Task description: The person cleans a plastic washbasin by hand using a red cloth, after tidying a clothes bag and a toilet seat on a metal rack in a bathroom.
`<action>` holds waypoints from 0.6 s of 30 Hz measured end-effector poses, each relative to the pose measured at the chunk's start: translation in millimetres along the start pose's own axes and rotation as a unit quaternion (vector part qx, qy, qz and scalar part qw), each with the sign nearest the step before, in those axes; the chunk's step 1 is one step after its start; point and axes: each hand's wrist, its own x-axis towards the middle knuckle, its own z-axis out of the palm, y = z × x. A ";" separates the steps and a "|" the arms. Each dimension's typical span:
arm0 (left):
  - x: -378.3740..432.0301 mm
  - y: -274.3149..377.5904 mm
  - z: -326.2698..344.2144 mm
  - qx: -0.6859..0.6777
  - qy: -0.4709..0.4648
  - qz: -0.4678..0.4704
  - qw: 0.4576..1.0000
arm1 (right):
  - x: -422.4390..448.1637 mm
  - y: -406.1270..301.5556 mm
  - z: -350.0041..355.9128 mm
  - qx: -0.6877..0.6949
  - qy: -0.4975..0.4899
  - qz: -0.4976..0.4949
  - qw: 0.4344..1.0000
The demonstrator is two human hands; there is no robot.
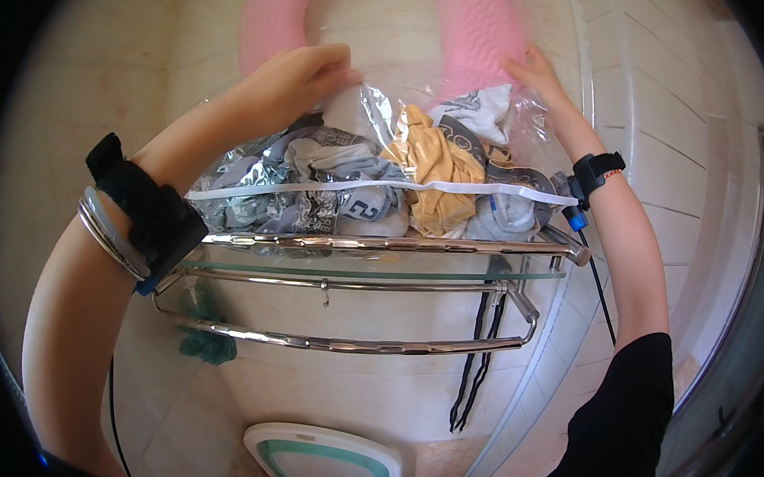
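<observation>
A clear plastic bag [384,117] with a white zip strip lies on a chrome wall rack [382,242], full of grey, dark, white and mustard clothing [433,170]. At its upper left edge my left hand [319,75] is closed, fingers pinching the plastic film. My right hand [533,75] is at the bag's upper right, beside the pink ring-shaped thing [474,29], with thumb and fingers at the film; its hold is hard to make out. The pink thing stands upright against the tiled wall behind the bag.
Below the bag are a glass shelf [371,270] and a lower chrome rail [362,344]. A green plastic bag [208,341] hangs at the left, black cords [481,357] at the right. Lower down stands a white and green folding basin [330,461]. A tiled wall [661,84] rises at right.
</observation>
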 end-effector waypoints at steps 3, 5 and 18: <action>-2.0 -7.7 -0.9 -0.008 0.026 -0.022 0.999 | -7.1 16.9 4.2 -0.043 -0.068 0.047 0.996; -8.1 -26.4 0.6 0.071 0.078 -0.025 0.994 | -11.0 22.9 3.3 -0.017 -0.082 0.118 0.989; -27.5 -119.8 -33.5 0.057 0.061 -0.237 0.968 | -41.8 3.0 -16.9 0.046 -0.104 0.337 0.935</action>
